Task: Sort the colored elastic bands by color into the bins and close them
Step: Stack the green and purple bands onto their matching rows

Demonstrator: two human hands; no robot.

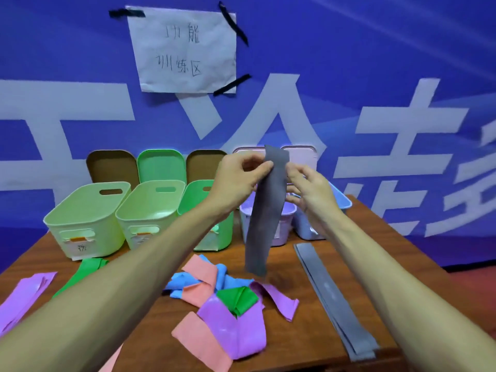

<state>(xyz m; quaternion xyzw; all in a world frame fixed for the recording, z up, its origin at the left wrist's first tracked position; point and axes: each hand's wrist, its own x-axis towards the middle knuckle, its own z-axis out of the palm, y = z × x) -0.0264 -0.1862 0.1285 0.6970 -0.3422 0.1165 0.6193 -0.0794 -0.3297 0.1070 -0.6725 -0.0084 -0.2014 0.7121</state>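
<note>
Grey band goes up for sorting: my left hand (239, 178) pinches the top of a grey band (264, 218) between thumb and fingers, raised above the table (295, 331). My right hand (311, 194), just beside it, curls its fingers onto the band's other edge and seems to pinch it too, though the strip hides part of that grip.

The band hangs straight down below both hands, its lower end free over the mixed heap (222, 299) of pink, blue, green and purple bands. I judge it light, thin and limp. It drapes flat, shows no stiffness, and would likely stretch and spring back if pulled from both ends. The surface looks matte, so a thumb-and-finger pinch near one end should carry it; a grip at mid-length would leave two tails swinging.

Beyond the hands stands the row of bins (86, 224), all open, their lids (161, 165) leaning against the wall. A lilac bin (284, 226) sits directly behind the hanging strip. Under my right forearm, flat grey bands (332, 296) lie stacked lengthwise; left of my left forearm lie purple bands (26, 291) and a green band (83, 269).

The table is smooth brown wood-grain. Behind it hangs a blue banner (375, 63) with large white characters and a taped paper sign (185, 49).
</note>
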